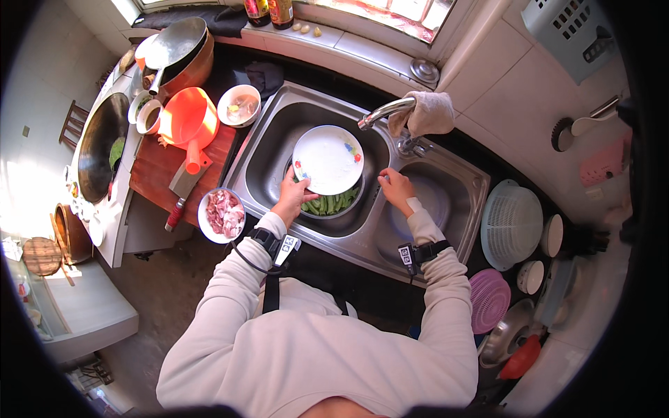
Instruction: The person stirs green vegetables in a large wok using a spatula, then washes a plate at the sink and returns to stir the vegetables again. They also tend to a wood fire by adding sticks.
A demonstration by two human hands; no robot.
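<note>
My left hand (291, 199) grips the lower left edge of a white plate with a floral pattern (328, 159), which it holds above the left basin of a steel double sink (266, 188). Beneath the plate, green cut vegetables (332, 205) lie in a round metal bowl, partly hidden. Over the divider between the basins is my right hand (396, 188), its fingers curled; whether they hold something small is not clear. The chrome faucet (387, 111), with a cloth (431, 112) draped on it, reaches over the left basin from the back.
Left of the sink are a bowl of raw meat (225, 215), a cleaver (188, 183) on a red board (151, 175), an orange dipper (188, 123), a bowl of liquid (239, 106) and a wok (102, 151). Colanders (511, 224) and bowls stand at the right.
</note>
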